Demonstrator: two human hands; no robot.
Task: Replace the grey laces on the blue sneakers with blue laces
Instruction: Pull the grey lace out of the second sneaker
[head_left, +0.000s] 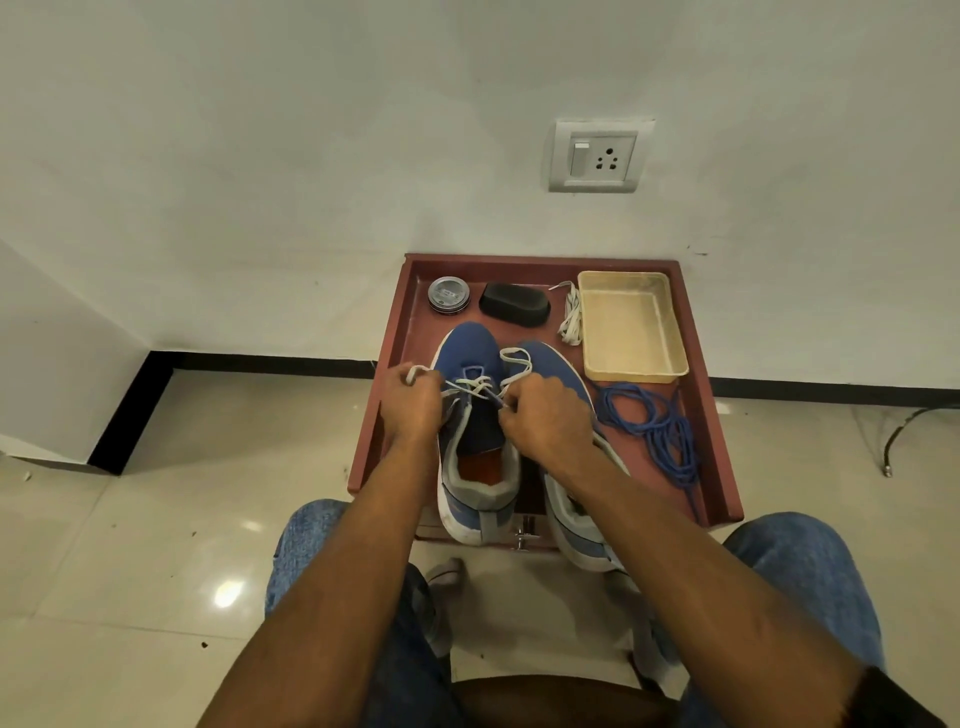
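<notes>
Both forearms reach forward over the left sneaker (475, 415) on the counter (410, 312); left hand (410, 402) and right hand (545, 415) each pinch its grey lace (480, 385); blue laces (657, 426) lie coiled just right.

A reddish-brown raised-edge bench (691, 332) stood against the white wall on the tiled floor (130, 545). Along its far edge lay a round polish tin (449, 294), a black shoe brush (514, 304), a loose bundle of grey laces (570, 315) and — in the right corner — a cream plastic tray (631, 326). Two blue sneakers (470, 358) sat side by side in the middle, heels over the near edge — coiled blue laces (657, 426) lay just beside the right one.
</notes>
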